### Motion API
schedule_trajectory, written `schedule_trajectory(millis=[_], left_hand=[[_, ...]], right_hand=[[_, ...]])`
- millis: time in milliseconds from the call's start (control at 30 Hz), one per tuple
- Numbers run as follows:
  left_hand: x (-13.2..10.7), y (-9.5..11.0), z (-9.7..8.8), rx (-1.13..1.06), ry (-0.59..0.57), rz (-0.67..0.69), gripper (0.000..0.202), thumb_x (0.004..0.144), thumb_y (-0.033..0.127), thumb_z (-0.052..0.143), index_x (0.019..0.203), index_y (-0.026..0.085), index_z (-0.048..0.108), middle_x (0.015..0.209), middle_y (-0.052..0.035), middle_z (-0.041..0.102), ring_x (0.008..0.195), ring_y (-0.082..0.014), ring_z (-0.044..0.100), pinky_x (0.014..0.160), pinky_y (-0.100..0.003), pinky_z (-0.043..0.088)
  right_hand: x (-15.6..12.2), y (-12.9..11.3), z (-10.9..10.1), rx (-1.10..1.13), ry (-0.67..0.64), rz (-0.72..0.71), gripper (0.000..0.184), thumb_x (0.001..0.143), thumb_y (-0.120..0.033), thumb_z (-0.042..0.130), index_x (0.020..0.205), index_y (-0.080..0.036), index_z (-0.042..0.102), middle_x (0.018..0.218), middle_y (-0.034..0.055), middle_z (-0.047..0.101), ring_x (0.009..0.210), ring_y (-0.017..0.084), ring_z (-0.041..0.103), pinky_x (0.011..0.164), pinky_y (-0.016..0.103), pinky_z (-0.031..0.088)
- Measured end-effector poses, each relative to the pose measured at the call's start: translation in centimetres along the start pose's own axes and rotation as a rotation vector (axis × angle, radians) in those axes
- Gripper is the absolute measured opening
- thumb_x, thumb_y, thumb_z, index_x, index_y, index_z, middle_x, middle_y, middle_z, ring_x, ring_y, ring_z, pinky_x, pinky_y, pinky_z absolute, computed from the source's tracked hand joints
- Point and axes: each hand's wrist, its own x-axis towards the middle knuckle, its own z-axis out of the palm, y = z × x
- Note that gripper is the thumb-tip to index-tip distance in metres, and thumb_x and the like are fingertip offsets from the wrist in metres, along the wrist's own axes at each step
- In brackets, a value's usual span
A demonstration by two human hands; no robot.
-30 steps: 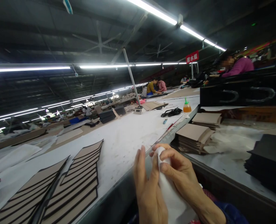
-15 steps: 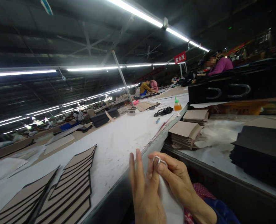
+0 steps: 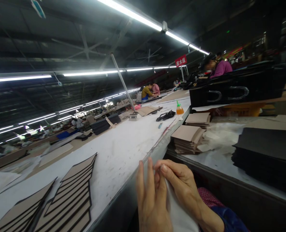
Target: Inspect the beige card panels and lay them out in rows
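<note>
Two hands meet over a loose white cloth at the worktop's near edge

With twelve o'clock straight ahead of the hands, two overlapping fans of dark-edged brown panels (image 3: 72,202) lie at nine o'clock on the worktop (image 3: 118,148). Both look loose, so a sweep of the left arm could spread them out of order.

The left hand (image 3: 152,201) is raised just beside the worktop's edge, two fingers straight and a third angled toward the right hand's fingertips; whether it grips anything is hidden.

At twelve o'clock, well apart, sit a small blue object (image 3: 160,125) and a black bundle (image 3: 167,115).

The white cloth (image 3: 181,214) hangs between the palms. The right hand (image 3: 181,183) pinches its top between thumb and finger; should that pinch slacken, the cloth could slip below the worktop.

Between twelve and one stands a bottle of amber liquid (image 3: 180,110), near the edge; a snag or knock could tip it.

Brown sheets (image 3: 185,133) at one o'clock are unevenly stacked and might slide if bumped. A dark stack (image 3: 266,151) lies between two and three.
</note>
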Motion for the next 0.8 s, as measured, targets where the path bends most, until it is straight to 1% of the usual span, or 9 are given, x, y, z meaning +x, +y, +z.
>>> schedule_trajectory(millis=[167,267,433,567,733,800], left_hand=[[-0.1,0.2,0.1,0.020,-0.016,0.000,0.065,0.087,-0.001,0.042,0.146,0.022,0.028,0.152,-0.0130,0.026,0.139,-0.0352,0.022,0.102,-0.053,0.042],[-0.1,0.1,0.1,0.019,-0.036,0.002,0.063,0.087,-0.001,0.040,0.146,0.020,0.029,0.152,-0.0148,0.026,0.139,-0.0349,0.022,0.102,-0.053,0.042],[0.0,-0.4,0.2,0.013,-0.070,0.109,0.055,0.087,-0.001,0.038,0.140,0.012,0.037,0.151,-0.0184,0.025,0.139,-0.0354,0.021,0.103,-0.053,0.041],[0.0,-0.8,0.3,0.019,-0.062,0.123,0.050,0.086,-0.004,0.037,0.134,0.009,0.044,0.151,-0.0204,0.025,0.139,-0.0347,0.024,0.104,-0.052,0.040],[-0.2,-1.5,-0.1,0.042,-0.095,0.187,0.045,0.084,-0.005,0.037,0.126,0.005,0.049,0.149,-0.0237,0.027,0.138,-0.0364,0.025,0.101,-0.051,0.044],[-0.3,-1.7,-0.3,0.051,-0.106,0.191,0.045,0.084,-0.005,0.036,0.126,0.005,0.049,0.148,-0.0233,0.028,0.137,-0.0359,0.026,0.100,-0.051,0.045]], right_hand=[[0.0,0.2,-0.1,0.047,-0.004,0.098,0.024,0.090,-0.033,0.055,0.083,-0.016,0.070,0.063,0.0009,0.062,0.059,0.011,0.057,0.057,0.020,0.046],[-0.1,0.2,-0.2,0.083,0.007,0.153,0.026,0.089,-0.037,0.056,0.080,-0.016,0.069,0.062,0.0006,0.061,0.058,0.012,0.056,0.057,0.021,0.045],[0.0,0.2,-0.6,0.132,0.014,0.222,0.028,0.087,-0.039,0.059,0.073,-0.015,0.065,0.060,0.0003,0.059,0.056,0.011,0.053,0.056,0.022,0.043],[0.2,0.6,-0.8,0.179,0.008,0.272,0.029,0.084,-0.040,0.062,0.073,-0.014,0.065,0.060,0.0005,0.060,0.057,0.011,0.053,0.057,0.022,0.043],[0.2,1.0,-0.4,0.276,0.028,0.402,0.032,0.079,-0.044,0.067,0.070,-0.014,0.063,0.059,0.0003,0.059,0.055,0.011,0.052,0.056,0.022,0.041],[0.3,1.0,-0.1,0.296,0.031,0.438,0.033,0.078,-0.044,0.068,0.067,-0.013,0.063,0.059,0.0006,0.060,0.054,0.010,0.052,0.055,0.021,0.040]])
